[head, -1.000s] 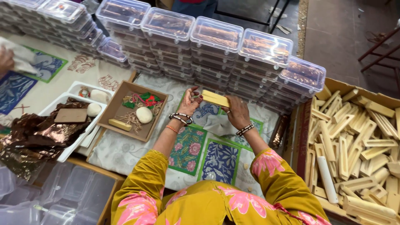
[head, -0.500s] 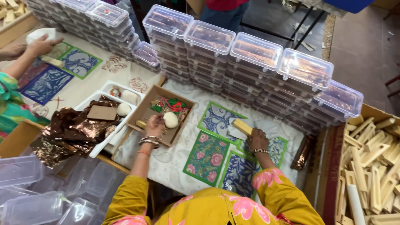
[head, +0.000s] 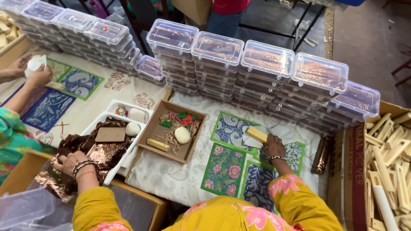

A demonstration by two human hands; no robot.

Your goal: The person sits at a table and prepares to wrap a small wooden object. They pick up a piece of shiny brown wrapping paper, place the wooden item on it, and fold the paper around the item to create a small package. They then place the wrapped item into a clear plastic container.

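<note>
Left hand [head: 70,162] lies palm down with fingers spread on a crumpled sheet of brown metallic foil [head: 87,147]; it presses the foil flat and grips nothing that can be seen. Bangles circle that wrist. Further left, at the table edge, a co-worker's two hands [head: 36,72] hold a white object over blue printed cards [head: 47,109]. On the foil rests a flat brown rectangular card [head: 110,134]. The foil partly covers a white compartment tray [head: 124,112], which contains a white oval soap [head: 132,128] and other small items.

Just right of the tray stands an open brown cardboard box [head: 150,136]. Inside it are a second white oval piece [head: 183,135], a pale yellow bar [head: 158,145], straw-like filler, and red and green trimmings.

Right of the box, floral printed cards [head: 223,169] in green, blue and pink lie side by side on a white patterned cloth [head: 171,179]. Right hand [head: 274,145] is closed on a yellowish wooden block [head: 257,134], held low over the cards with a white slip beneath it.

Behind, stacks of clear lidded plastic boxes [head: 267,60] run across the table. At far right a carton [head: 389,171] holds many pale wooden pieces.
</note>
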